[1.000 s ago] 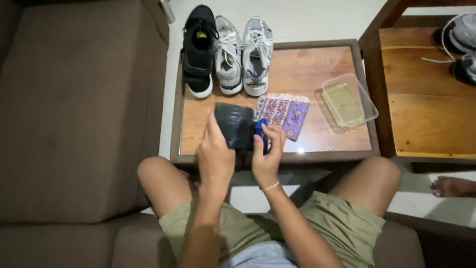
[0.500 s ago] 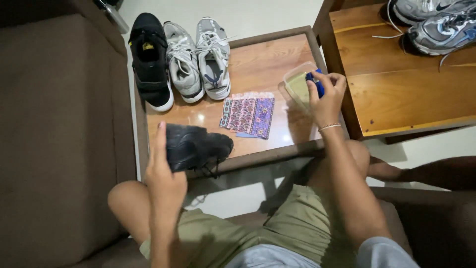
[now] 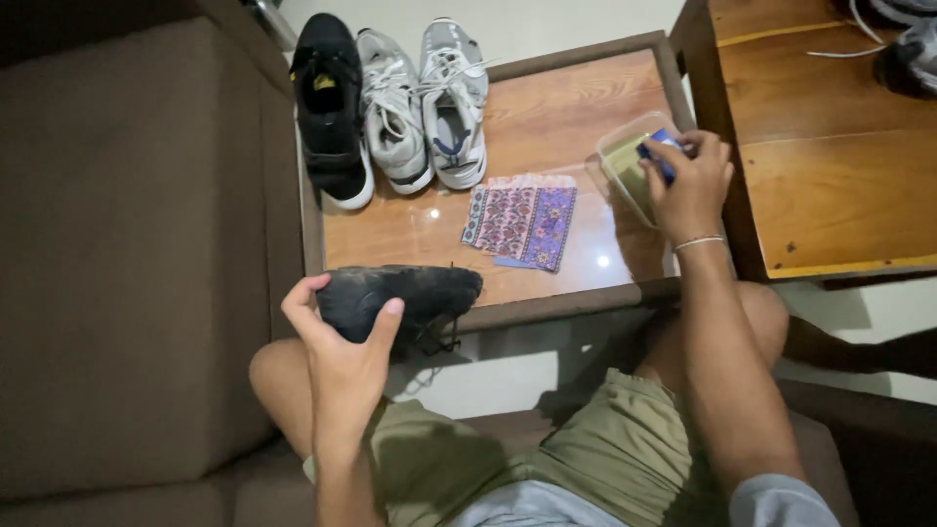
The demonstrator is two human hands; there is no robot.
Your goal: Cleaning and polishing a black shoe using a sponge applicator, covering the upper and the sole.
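My left hand point(image 3: 342, 342) grips a black shoe point(image 3: 410, 298) by its heel end, sole up, over the near edge of the low wooden table point(image 3: 576, 107). My right hand point(image 3: 688, 181) reaches to the table's right side and holds a small blue object point(image 3: 660, 151) at the rim of a clear plastic container point(image 3: 625, 166), tilted toward me. A folded patterned pink and purple cloth point(image 3: 520, 220) lies on the table between the two hands.
A black shoe point(image 3: 330, 107) and a pair of grey-white sneakers point(image 3: 425, 102) stand at the table's far left. A brown sofa point(image 3: 127, 254) fills the left. A taller wooden table point(image 3: 830, 166) with more shoes point(image 3: 908, 49) stands right. A foot point(image 3: 878, 351) shows lower right.
My right hand left the black shoe and carried the blue object right to the plastic container. My left hand brought the shoe back to the table's near edge.
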